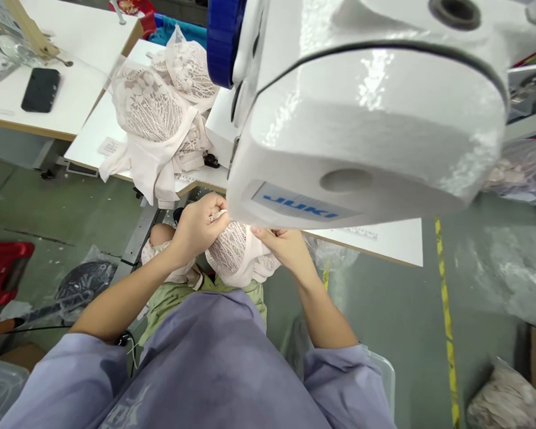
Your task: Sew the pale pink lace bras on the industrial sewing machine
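Sewing table [384, 239], lace piece [233, 255] long axis down twd lap, L hand [200, 227] & R hand [286, 247] pinching top edge.

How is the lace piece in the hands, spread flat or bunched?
Bunched: the lace piece hangs in folds between the left hand and the right hand, which pinch its top.

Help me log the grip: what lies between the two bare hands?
A pale pink lace fabric piece, held by left hand and right hand; head view.

The sewing machine head [366, 113] looms above both hands, lace pile [161, 113] crowding left; floor [384, 310] right lies open.
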The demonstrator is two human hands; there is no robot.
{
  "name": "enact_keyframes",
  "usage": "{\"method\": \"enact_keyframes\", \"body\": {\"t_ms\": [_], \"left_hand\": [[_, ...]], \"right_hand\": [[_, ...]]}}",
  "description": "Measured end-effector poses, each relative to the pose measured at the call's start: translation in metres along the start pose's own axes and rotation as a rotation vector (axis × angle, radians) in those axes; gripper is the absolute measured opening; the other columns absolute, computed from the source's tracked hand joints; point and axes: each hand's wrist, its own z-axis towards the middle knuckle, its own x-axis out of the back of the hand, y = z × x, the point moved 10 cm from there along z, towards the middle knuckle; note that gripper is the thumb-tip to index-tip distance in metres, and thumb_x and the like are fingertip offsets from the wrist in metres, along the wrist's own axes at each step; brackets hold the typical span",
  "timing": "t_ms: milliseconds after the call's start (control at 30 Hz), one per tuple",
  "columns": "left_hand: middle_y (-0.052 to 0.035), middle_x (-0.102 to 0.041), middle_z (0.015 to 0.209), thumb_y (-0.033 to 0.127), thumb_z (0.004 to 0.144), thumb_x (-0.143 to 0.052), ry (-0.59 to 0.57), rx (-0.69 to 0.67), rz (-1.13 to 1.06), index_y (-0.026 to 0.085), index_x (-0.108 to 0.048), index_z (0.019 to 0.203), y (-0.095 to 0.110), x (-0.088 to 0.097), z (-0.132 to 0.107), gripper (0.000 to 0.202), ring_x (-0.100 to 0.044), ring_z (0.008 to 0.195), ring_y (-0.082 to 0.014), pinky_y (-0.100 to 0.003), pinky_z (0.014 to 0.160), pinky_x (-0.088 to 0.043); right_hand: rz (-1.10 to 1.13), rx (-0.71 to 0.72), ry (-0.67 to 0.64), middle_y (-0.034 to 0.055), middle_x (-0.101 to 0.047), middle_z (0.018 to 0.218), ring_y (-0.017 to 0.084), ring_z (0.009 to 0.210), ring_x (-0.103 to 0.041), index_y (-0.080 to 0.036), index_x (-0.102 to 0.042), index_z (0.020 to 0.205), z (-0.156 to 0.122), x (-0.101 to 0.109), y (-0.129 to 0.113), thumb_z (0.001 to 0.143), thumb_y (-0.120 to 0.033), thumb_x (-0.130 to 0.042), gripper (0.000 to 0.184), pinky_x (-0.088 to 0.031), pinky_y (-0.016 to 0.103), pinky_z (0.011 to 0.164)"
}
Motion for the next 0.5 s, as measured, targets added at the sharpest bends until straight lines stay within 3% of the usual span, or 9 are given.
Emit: {"method": "enact_keyframes", "body": {"t_ms": [133,333,433,500], "left_hand": [[0.0056,-0.043,0.06,0.017,0.082,-0.054,0.017,-0.035,0.004,0.021,-0.046,0.074,0.0,-0.001,0.0,0.012,-0.041,0.058,-0.0115,-0.026,0.061,-0.033],[0.0028,-0.055,0.068,0.021,0.086,-0.056,-0.02,0.017,0.081,0.019,-0.056,0.085,-0.009,0.002,-0.005,0.002,-0.05,0.062,-0.0123,-0.025,0.061,-0.037],[-0.0036,-0.068,0.092,0.032,0.092,-0.057,0.02,0.09,0.06,0.019,-0.061,0.106,-0.033,0.004,-0.018,0.019,-0.062,0.08,-0.0162,-0.026,0.07,-0.047],[-0.0103,-0.067,0.116,0.041,0.095,-0.055,0.093,0.11,0.014,0.019,-0.054,0.125,-0.053,0.003,-0.035,0.037,-0.066,0.102,-0.0212,-0.031,0.086,-0.052]], "right_hand": [[-0.037,0.005,0.006,0.004,-0.076,0.091,0.028,0.1,-0.068,-0.022,-0.076,0.079,0.004,0.002,0.003,0.08,-0.062,-0.073,0.04,-0.053,0.036,0.087],[-0.056,0.007,0.012,0.0024,-0.07,0.08,0.022,0.082,-0.064,-0.021,-0.072,0.08,0.002,0.0,0.006,0.082,-0.065,-0.068,0.044,-0.05,0.031,0.074],[-0.074,-0.018,0.056,-0.0009,-0.057,0.066,0.015,0.065,-0.051,-0.02,-0.062,0.07,-0.003,0.005,0.012,0.083,-0.063,-0.068,0.045,-0.042,0.027,0.062],[-0.068,-0.02,0.07,-0.003,-0.046,0.06,0.013,0.059,-0.041,-0.021,-0.052,0.063,-0.007,0.007,0.016,0.086,-0.062,-0.066,0.049,-0.036,0.026,0.057]]}}
